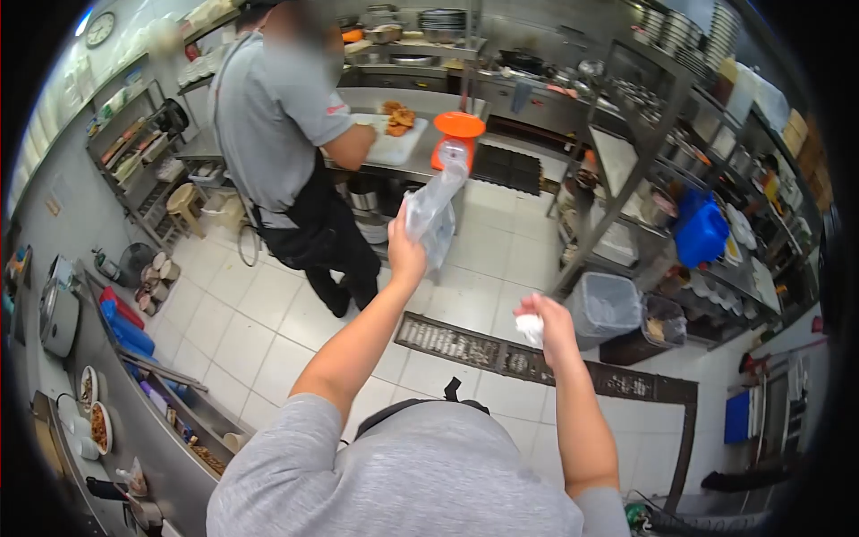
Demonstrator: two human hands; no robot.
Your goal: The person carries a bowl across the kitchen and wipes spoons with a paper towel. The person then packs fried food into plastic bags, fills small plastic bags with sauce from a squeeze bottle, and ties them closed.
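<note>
My left hand (407, 249) is closed on a clear plastic bag (433, 215), which hangs in front of the steel counter. Just behind the bag's top stands an orange scale (458, 125). My right hand (548, 327) is held out over the floor, its fingers curled round a small crumpled white thing (530, 329). A white cutting board (394, 143) on the counter bears browned food pieces (399, 119). A co-worker (277, 125) in a grey shirt stands at that board, apart from my hands.
A lined grey bin (608, 302) stands right of my right hand, below a steel rack (617, 197) with a blue container (704, 229). A drain grate (456, 342) crosses the tiled floor. At the left are a counter with bowls (100, 428) and a stool (184, 204).
</note>
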